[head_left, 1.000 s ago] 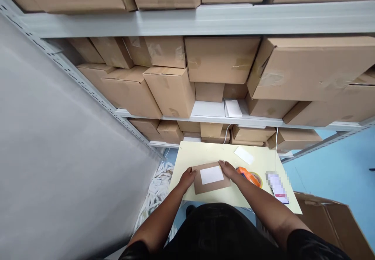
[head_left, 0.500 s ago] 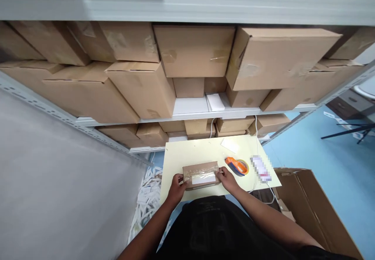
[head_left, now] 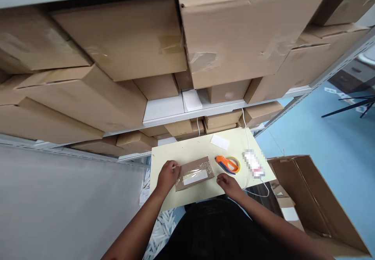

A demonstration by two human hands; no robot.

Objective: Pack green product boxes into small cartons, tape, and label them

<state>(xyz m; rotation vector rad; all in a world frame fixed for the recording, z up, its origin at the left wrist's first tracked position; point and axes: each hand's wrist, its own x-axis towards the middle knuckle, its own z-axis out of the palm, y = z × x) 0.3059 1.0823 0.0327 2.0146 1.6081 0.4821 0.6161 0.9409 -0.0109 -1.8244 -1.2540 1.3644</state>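
Well, at the far left, on the floor beside the table (head_left: 181, 154), lie many white paper strips (head_left: 158, 236); I think they were dropped there to keep them off the top. My left hand (head_left: 167, 174) is on the left end of the flat parcel (head_left: 195, 170). The fingers are bent together over its edge and press on it, probably so that it does not slide on the smooth top. Whether the thumb goes under the edge, I cannot tell. The parcel lies flat in the near middle of the table, a little turned. Its white label (head_left: 195, 178) and shiny clear tape face up, which makes them easy to check. My right hand (head_left: 230, 183) rests on the table just beside the parcel's near right corner, apart from it, with fingers loosely curled and holding nothing. Further right, the orange tape dispenser (head_left: 227, 164) lies close, seemingly for a short reach. A white slip (head_left: 219, 142) lies farther back. On the floor at the right stands an open carton (head_left: 310, 197).
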